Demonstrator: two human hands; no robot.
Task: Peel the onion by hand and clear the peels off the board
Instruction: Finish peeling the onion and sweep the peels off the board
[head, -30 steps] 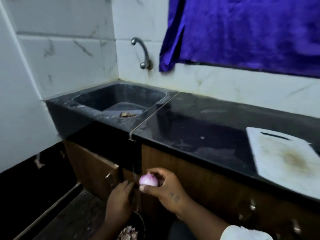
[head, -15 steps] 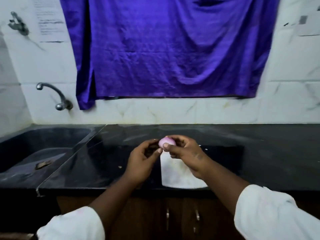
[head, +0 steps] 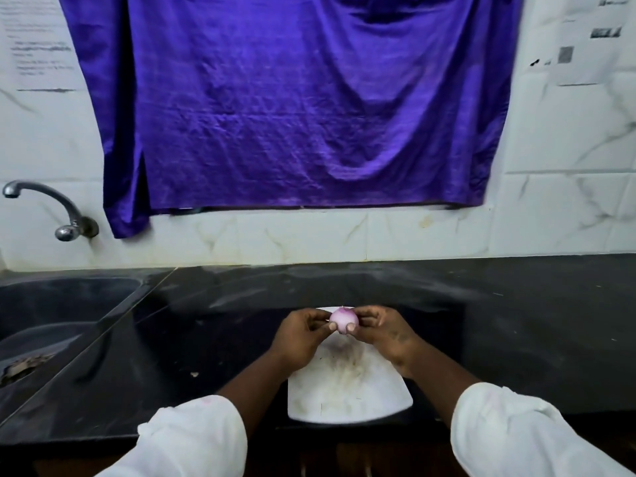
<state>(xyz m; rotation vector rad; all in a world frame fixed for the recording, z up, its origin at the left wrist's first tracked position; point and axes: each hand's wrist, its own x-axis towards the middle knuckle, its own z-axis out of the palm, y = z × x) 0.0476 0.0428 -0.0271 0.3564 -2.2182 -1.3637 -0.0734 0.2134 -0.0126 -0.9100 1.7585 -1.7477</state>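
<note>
Over the far end of the board (head: 347,397) on the counter (head: 206,339), I've brought the onion (head: 343,320) up from down low, fingers (head: 332,326) of left hand (head: 303,335) and right hand (head: 385,330) pinching it; looks peeled, no peels seen on board, likely near done.

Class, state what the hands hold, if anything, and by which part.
The left hand and right hand pinch the onion, one on each side, thumbs on its near face.
</note>
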